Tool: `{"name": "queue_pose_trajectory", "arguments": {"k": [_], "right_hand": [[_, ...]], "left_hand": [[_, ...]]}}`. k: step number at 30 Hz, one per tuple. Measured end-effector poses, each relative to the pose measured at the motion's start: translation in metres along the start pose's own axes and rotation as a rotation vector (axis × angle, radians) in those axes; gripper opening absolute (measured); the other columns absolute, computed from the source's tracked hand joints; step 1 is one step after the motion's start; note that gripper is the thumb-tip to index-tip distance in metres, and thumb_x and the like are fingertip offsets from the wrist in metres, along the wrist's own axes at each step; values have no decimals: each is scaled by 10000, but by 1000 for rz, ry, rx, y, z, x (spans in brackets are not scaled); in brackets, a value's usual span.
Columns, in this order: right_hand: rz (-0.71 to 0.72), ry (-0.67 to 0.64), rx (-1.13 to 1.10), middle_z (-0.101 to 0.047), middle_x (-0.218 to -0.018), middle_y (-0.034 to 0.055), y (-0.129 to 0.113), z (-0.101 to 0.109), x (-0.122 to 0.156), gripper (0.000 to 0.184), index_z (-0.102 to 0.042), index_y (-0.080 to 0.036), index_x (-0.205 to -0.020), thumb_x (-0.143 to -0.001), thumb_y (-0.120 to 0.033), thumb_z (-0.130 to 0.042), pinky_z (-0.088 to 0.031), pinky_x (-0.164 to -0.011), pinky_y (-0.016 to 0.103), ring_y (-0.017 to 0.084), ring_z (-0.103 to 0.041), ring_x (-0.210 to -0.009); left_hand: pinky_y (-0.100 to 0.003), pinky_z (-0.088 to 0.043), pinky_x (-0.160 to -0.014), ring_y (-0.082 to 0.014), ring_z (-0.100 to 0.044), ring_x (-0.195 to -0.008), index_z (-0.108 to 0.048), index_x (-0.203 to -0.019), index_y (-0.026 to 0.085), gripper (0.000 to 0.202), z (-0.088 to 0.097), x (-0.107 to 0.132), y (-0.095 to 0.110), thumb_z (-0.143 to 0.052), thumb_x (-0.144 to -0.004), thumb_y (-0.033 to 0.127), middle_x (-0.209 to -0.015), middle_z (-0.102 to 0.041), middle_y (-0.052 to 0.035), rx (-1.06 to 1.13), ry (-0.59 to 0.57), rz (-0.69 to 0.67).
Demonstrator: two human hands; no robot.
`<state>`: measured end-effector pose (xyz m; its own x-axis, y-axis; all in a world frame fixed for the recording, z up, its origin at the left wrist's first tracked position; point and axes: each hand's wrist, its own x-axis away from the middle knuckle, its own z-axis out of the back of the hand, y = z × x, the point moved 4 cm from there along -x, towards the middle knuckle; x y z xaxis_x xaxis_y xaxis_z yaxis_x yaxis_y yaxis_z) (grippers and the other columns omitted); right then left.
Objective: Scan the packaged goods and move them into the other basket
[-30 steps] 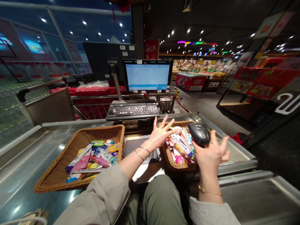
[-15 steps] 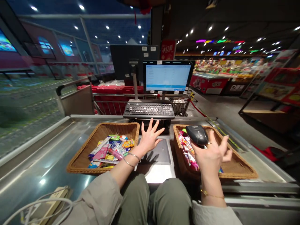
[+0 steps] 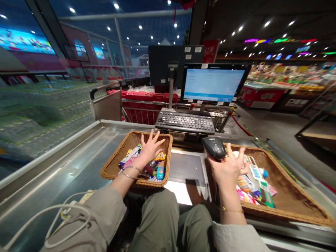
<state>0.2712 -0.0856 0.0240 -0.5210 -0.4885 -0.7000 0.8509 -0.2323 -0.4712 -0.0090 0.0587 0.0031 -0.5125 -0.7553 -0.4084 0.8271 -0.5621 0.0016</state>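
Note:
My left hand [image 3: 150, 148] is spread palm down over the left wicker basket [image 3: 111, 168], its fingers apart and nothing in them. Beneath it lie several small coloured packets [image 3: 131, 157] and a small blue item [image 3: 160, 173]. My right hand [image 3: 228, 169] grips a black barcode scanner [image 3: 214, 147], its head pointing up and left. That hand is above the near left part of the right wicker basket [image 3: 301, 196]. Several packets and boxes [image 3: 256, 185] lie in that basket, partly hidden by the hand.
Between the baskets is a flat grey scanner plate [image 3: 187, 169]. Behind it stand a keyboard [image 3: 185, 120] and a lit monitor [image 3: 212, 85]. A white cable [image 3: 70, 206] loops on the metal counter [image 3: 76, 164] at lower left. Shopping carts [image 3: 141, 112] stand beyond the counter.
My left hand has moved left, from above the scanner plate to over the left basket. The scanner stays in my right hand. The view has turned left, showing more contents of the right basket.

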Motion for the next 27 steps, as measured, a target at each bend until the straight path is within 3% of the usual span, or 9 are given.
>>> {"name": "queue_pose_trajectory", "arguments": {"k": [5, 9, 14, 18, 27], "right_hand": [[18, -49, -26, -637, -1330, 147, -13, -18, 6, 398, -744, -197, -877, -802, -553, -582, -153, -1107, 635, 395, -278, -1447], [34, -93, -46, -622, -1351, 145, -21, -33, 11, 389, -744, -197, -881, -810, -539, -574, -155, -1093, 668, 397, -248, -1464], [11, -105, -66, -619, -1362, 139, -24, -43, 18, 384, -743, -198, -874, -782, -543, -602, -163, -1095, 673, 393, -269, -1462], [14, -106, -72, -640, -1336, 132, -25, -47, 23, 356, -729, -199, -784, -764, -536, -617, -165, -1102, 659, 391, -283, -1458], [40, -108, -28, -658, -1300, 123, -23, -58, 29, 325, -721, -215, -756, -769, -517, -602, -167, -1085, 660, 384, -292, -1440]], "left_hand": [[-773, -12, -1133, -393, -147, -1527, -626, -1334, 334, 461, -8, 18, -39, -671, -876, 315, -1626, -314, -95, -40, -107, 17], [-789, -18, -1114, -407, -148, -1524, -663, -1282, 358, 424, -17, 31, -52, -700, -860, 349, -1622, -327, -93, -58, -220, -17], [-791, -25, -1101, -414, -183, -1513, -733, -1151, 371, 335, -22, 38, -52, -754, -817, 356, -1597, -381, -85, -57, -410, -58], [-760, -18, -1119, -401, -204, -1510, -789, -947, 314, 217, -29, 39, -52, -824, -733, 302, -1570, -430, -84, -66, -542, -106], [-696, -13, -1167, -379, -293, -1485, -722, -660, 227, 172, -58, 36, -46, -860, -575, 169, -1454, -581, -35, -79, -611, -248]]}}
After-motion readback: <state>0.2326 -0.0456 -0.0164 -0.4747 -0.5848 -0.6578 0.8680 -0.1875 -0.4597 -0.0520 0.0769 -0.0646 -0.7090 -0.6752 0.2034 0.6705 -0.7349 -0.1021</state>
